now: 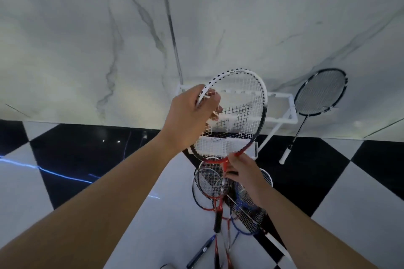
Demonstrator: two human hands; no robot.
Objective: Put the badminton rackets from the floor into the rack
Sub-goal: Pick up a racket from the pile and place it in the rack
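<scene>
White-framed, the racket (231, 116) hung in front of the rack (282, 107), left hand (192, 113) pinching its upper rim, right hand (240, 170) gripping the red throat. Turning the head edge-on to a slot before lowering would likely seat it cleanly; more rackets (218, 194) lay below.

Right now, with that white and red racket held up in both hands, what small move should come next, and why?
Probably ease the white and red racket forward and down toward the white rack behind it. The left hand grips the frame's top rim and the right hand pinches its throat, and it is not yet in the rack.
</scene>
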